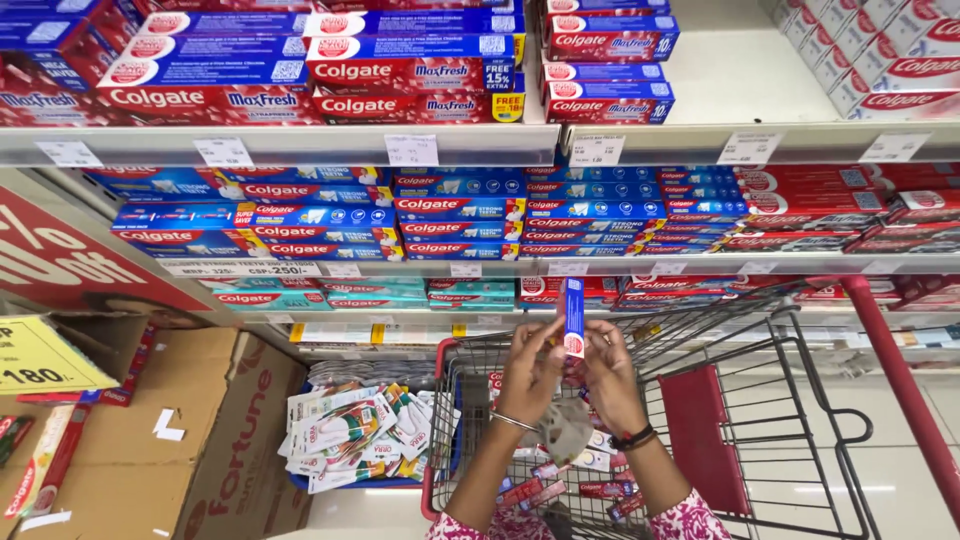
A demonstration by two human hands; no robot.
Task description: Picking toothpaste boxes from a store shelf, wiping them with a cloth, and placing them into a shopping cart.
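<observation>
Toothpaste box (572, 316), slim and blue with a red end, stands upright in our 2 hands above the shopping cart, in front of the lower shelf edge. Going from the biggest things down, we see the shelves (280, 146) running across the whole view in 3 tiers, packed with long red and blue cartons lying flat in stacks, with white price tags along the shelf fronts. Next comes the shopping cart (745, 400), a wire basket with red trim and a red handle bar at the right, holding a scatter of small red and white packs at its bottom. On the floor to the left lies a flattened brown cardboard carton (180, 440), and just beside the cart sits a blue bin of white blister packs (350, 430). A yellow price sign (40, 358) shows at the far left. Our left hand (528, 370), with a thin bangle at the wrist, is closed around the lower part of the box, and our right hand (608, 372), with a dark band at the wrist, pinches that same lower end from the other side.
</observation>
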